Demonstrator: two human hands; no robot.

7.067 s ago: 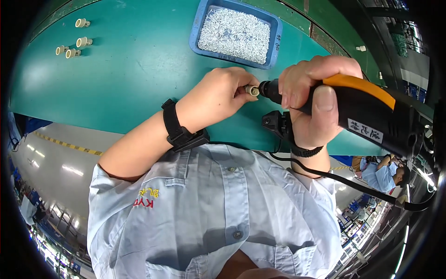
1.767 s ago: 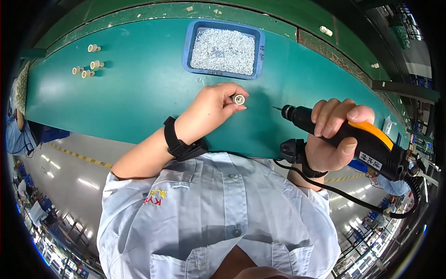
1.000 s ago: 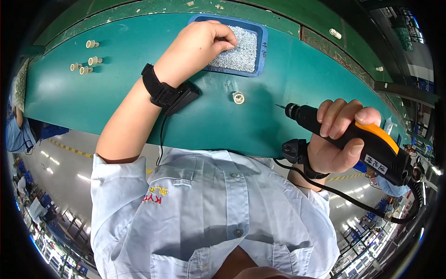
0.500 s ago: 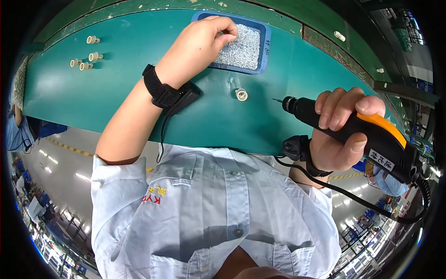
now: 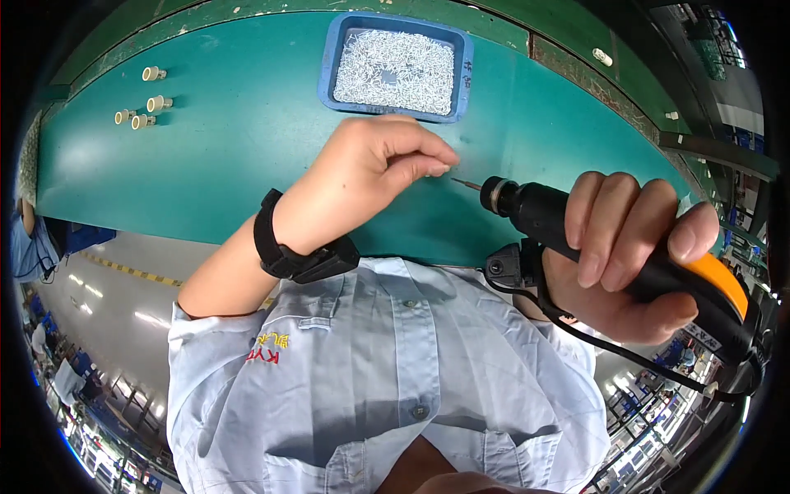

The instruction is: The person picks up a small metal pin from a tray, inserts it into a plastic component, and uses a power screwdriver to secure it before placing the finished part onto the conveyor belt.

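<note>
My right hand (image 5: 634, 255) is wrapped around a black and orange electric screwdriver (image 5: 539, 216), its thin bit pointing left. At the bit's tip, the thumb and fingertips of my left hand (image 5: 374, 169) are pinched together. Whatever they may hold is too small to make out. Just beyond my left hand stands a blue tray (image 5: 463, 82) with many small silvery screws (image 5: 411, 62) in it. The small pale round part that lay between tray and screwdriver is hidden now, apparently behind my left hand.
Several cream-coloured cylindrical parts (image 5: 156, 104) lie at the left of the green table (image 5: 247, 140). A similar white piece (image 5: 602, 57) rests on the green ledge at the far right. A black cable (image 5: 625, 351) hangs from my right wrist device toward the screwdriver's rear.
My left hand has left the screw tray and come nearer, pinched, to the screwdriver's tip. The screwdriver has shifted slightly left, and the round part has gone out of sight.
</note>
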